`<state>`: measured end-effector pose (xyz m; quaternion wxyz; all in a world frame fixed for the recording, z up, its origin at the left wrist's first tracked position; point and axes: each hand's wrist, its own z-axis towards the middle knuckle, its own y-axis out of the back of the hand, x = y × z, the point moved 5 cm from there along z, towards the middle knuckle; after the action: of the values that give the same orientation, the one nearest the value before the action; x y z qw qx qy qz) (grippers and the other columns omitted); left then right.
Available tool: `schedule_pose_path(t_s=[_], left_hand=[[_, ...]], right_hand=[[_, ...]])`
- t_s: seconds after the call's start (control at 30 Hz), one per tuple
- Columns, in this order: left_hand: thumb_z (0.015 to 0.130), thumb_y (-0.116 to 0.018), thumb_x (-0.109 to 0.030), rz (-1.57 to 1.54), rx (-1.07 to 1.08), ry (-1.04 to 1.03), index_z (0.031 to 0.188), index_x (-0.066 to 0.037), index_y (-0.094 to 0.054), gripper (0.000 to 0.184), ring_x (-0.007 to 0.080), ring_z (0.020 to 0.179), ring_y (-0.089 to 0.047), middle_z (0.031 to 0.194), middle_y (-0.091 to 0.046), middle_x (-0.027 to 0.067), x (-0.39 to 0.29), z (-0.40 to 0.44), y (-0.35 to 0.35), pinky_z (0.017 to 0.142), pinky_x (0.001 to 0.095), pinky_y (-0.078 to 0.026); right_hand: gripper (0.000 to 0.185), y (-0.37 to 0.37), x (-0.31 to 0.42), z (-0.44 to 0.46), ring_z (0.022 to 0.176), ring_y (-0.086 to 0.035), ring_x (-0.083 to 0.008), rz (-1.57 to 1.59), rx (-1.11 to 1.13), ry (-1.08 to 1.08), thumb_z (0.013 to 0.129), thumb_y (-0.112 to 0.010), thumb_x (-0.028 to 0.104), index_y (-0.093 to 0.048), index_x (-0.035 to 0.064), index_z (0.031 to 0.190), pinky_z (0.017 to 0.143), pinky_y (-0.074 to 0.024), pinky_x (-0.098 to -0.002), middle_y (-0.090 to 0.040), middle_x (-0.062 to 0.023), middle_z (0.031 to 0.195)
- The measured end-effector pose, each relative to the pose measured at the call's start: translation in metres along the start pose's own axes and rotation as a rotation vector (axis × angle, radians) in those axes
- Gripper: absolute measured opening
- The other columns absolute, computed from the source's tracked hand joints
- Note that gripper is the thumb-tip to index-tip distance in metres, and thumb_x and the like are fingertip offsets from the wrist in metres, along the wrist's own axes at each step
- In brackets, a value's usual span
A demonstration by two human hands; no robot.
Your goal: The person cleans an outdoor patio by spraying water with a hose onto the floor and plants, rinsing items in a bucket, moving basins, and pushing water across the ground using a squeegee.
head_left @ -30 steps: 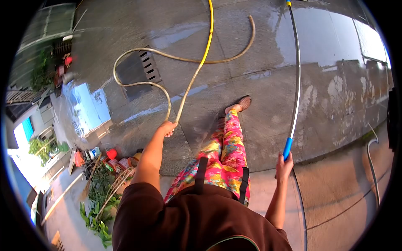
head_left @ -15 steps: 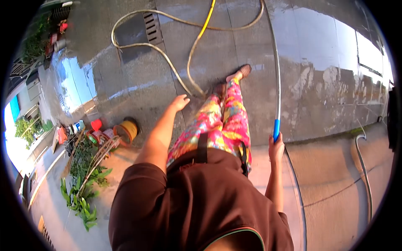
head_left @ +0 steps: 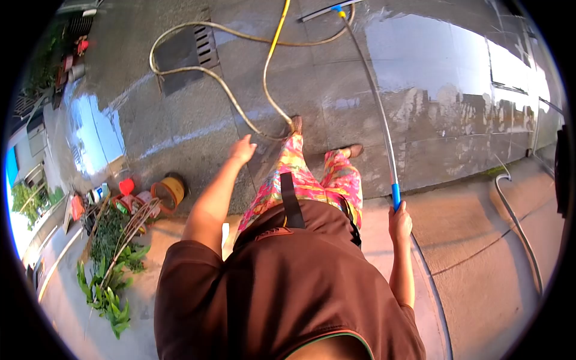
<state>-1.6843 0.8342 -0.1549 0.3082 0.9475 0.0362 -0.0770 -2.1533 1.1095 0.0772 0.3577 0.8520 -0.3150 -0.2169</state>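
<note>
My right hand [head_left: 400, 223] is closed round the blue grip of a long pole [head_left: 378, 99]. At the pole's far end a squeegee head [head_left: 324, 12] with a yellow and blue joint rests on the wet floor. My left hand [head_left: 242, 149] is held out over the floor, its fingers apart and holding nothing. Just beyond it a yellow-tan hose [head_left: 228, 91] lies on the ground in a wide loop, touching or passing by one shoe [head_left: 297, 124].
A drain grate [head_left: 205, 46] is set in the wet concrete [head_left: 336, 84]. Plants [head_left: 111, 288] and a yellow pot [head_left: 168, 193] stand at the left. A thin grey hose [head_left: 517, 225] lies at the right, near the raised floor edge.
My left hand has let go of the hose, which has dropped to the floor. The pole now leans further left at its far end, and my feet have shifted.
</note>
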Motion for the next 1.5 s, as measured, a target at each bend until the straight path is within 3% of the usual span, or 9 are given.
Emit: schedule_pose_path(t_s=[0.17,0.33,0.5,0.7,0.77,0.97,1.17,1.33,1.5], left_hand=[[0.067,-0.072,-0.023,-0.055,-0.174,-0.687,0.136,-0.007,-0.03,0.082,0.0314,0.122,-0.041,0.133,-0.04,0.0183,-0.267,-0.038,0.011,0.099,0.0393,-0.037],[0.063,-0.077,-0.03,0.083,-0.125,-1.047,0.141,-0.022,-0.02,0.097,0.0316,0.136,-0.015,0.147,-0.018,0.0107,-0.487,-0.087,-0.043,0.106,0.0541,-0.02],[0.069,-0.07,-0.036,0.181,-0.168,-1.118,0.119,-0.019,-0.052,0.056,0.0283,0.123,-0.039,0.115,-0.055,0.0097,-0.597,-0.102,-0.136,0.101,0.0586,-0.022],[0.073,-0.066,-0.03,0.038,-0.135,-1.237,0.102,-0.022,-0.06,0.031,0.0254,0.102,-0.051,0.09,-0.059,0.0036,-0.735,-0.214,-0.197,0.097,0.0546,-0.026],[0.073,-0.065,-0.025,-0.065,0.054,-1.284,0.099,-0.023,-0.062,0.026,0.0244,0.101,-0.051,0.089,-0.058,0.0033,-0.767,-0.244,-0.19,0.099,0.0538,-0.025],[0.068,-0.065,-0.029,0.03,-0.303,-1.455,0.069,-0.018,-0.059,0.013,0.0192,0.084,-0.055,0.072,-0.058,-0.0001,-0.819,-0.231,-0.133,0.083,0.044,-0.036],[0.067,-0.064,-0.034,0.068,-0.488,-1.501,0.056,-0.015,-0.055,0.024,0.025,0.058,-0.054,0.053,-0.052,0.0023,-0.783,-0.084,-0.016,0.06,0.0404,-0.038],[0.068,-0.065,-0.019,0.352,-0.322,-0.979,0.079,-0.014,-0.062,0.012,0.0222,0.091,-0.055,0.081,-0.059,0.0018,-0.726,0.063,0.044,0.073,0.0408,-0.04],[0.073,-0.061,-0.024,0.427,-0.22,-0.989,0.078,-0.02,-0.066,0.008,0.0218,0.091,-0.056,0.079,-0.061,0.0003,-0.811,0.049,0.024,0.074,0.0418,-0.037]], right_hand=[[0.039,0.041,-0.035,0.004,0.061,-0.062,-0.0365,-0.089,-0.061,0.074,0.083,-0.057,0.029,-0.047,-0.0001,0.106,0.055,-0.0507,-0.0454,-0.062,-0.0201,0.067],[0.047,0.083,-0.078,-0.017,0.062,-0.062,-0.0347,-0.025,-0.001,0.121,0.079,-0.063,0.026,-0.046,0.0006,0.114,0.056,-0.0503,-0.0442,-0.062,-0.0173,0.067],[0.059,0.14,-0.169,-0.045,0.066,-0.063,-0.0342,0.066,0.004,-0.007,0.076,-0.067,0.023,-0.043,0.0166,0.129,0.059,-0.0495,-0.0432,-0.063,-0.0166,0.074],[0.065,0.217,-0.31,-0.096,0.067,-0.063,-0.0281,0.012,-0.161,-0.207,0.066,-0.073,0.006,-0.052,0.0257,0.124,0.062,-0.0498,-0.0378,-0.063,-0.0143,0.082],[0.064,0.249,-0.317,-0.106,0.069,-0.064,-0.0269,-0.089,-0.192,-0.25,0.065,-0.074,0.006,-0.054,0.0253,0.123,0.062,-0.0504,-0.038,-0.064,-0.0131,0.083],[0.062,0.302,-0.316,-0.074,0.072,-0.064,-0.0257,-0.064,-0.279,-0.234,0.066,-0.072,0.004,-0.056,0.0247,0.121,0.064,-0.0509,-0.0372,-0.064,-0.0131,0.084],[0.052,0.289,-0.258,0.058,0.089,-0.062,-0.027,0.572,-0.152,0.066,0.074,-0.061,-0.003,-0.054,0.0171,0.121,0.075,-0.0489,-0.0346,-0.062,-0.0135,0.103],[0.046,0.304,-0.162,0.17,0.073,-0.062,-0.0296,0.4,-0.146,0.38,0.078,-0.059,0.011,-0.05,0.0156,0.122,0.064,-0.05,-0.0405,-0.059,-0.0119,0.082],[0.03,0.355,-0.226,0.195,0.073,-0.063,-0.0267,0.415,-0.229,0.142,0.077,-0.061,0.014,-0.061,0.0173,0.107,0.063,-0.0505,-0.0372,-0.064,-0.0078,0.087]])
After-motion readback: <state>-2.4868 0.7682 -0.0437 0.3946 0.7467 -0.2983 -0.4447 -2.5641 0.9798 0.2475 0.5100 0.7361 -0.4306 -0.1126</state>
